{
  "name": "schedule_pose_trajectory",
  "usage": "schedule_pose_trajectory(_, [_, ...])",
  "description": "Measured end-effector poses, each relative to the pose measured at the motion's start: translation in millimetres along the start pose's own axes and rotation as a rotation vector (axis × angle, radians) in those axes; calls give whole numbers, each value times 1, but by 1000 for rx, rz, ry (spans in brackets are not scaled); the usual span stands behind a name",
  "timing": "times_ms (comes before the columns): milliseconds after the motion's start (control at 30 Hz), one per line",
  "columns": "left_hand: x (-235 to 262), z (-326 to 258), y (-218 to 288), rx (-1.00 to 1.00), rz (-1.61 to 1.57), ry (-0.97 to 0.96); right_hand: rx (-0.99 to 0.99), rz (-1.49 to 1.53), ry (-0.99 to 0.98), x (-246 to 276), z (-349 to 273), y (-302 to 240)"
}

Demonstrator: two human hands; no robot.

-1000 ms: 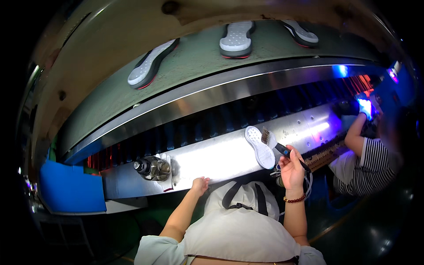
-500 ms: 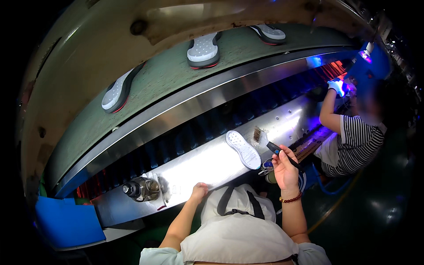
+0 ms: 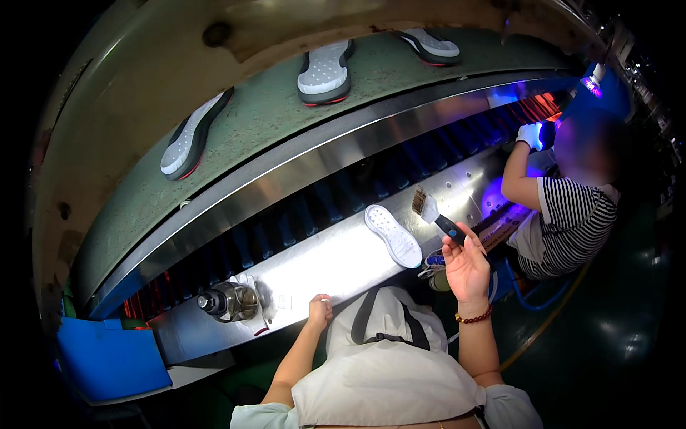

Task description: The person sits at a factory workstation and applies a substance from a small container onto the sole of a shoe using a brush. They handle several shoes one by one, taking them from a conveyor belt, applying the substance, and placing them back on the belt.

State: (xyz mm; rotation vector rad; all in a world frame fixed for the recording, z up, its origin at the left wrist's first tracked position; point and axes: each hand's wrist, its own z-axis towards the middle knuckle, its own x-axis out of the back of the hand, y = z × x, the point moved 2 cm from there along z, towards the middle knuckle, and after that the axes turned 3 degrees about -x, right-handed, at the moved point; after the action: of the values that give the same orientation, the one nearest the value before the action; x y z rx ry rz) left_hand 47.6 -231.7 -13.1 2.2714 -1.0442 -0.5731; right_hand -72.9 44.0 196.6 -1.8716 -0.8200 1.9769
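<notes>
My right hand (image 3: 466,266) holds a brush (image 3: 431,212) by its dark handle, bristles raised and pointing away, just right of a white shoe sole (image 3: 392,235) lying on the bright metal work shelf (image 3: 336,264). My left hand (image 3: 319,312) rests on the front edge of that shelf with fingers curled and nothing in it. A metal pot (image 3: 229,302) stands on the shelf to the left, beside a white rag (image 3: 259,309).
Behind the shelf runs a green conveyor belt (image 3: 264,129) carrying three grey soles (image 3: 326,72). A co-worker in a striped shirt (image 3: 568,218) works at the right with a white-gloved hand (image 3: 529,134) under blue light. A blue bin (image 3: 107,357) sits lower left.
My right hand has lifted the brush off the white sole and drawn it to the right. The view has shifted, so the belt soles and co-worker sit differently in frame.
</notes>
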Motion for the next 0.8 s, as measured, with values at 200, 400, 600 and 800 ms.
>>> schedule_pose_trajectory(200, [-6,-7,2,21,-28,-10,-29,17,32,4,-1,-2])
schedule_pose_trajectory(400, [-12,-3,0,58,-67,-54,-32,-24,44,7,-3,-5])
schedule_pose_trajectory(600, [-16,5,-8,81,-70,-80,-41,-10,50,13,-2,-8])
schedule_pose_trajectory(800, [-39,6,-1,101,-62,-95,-29,-61,53,15,-3,-11])
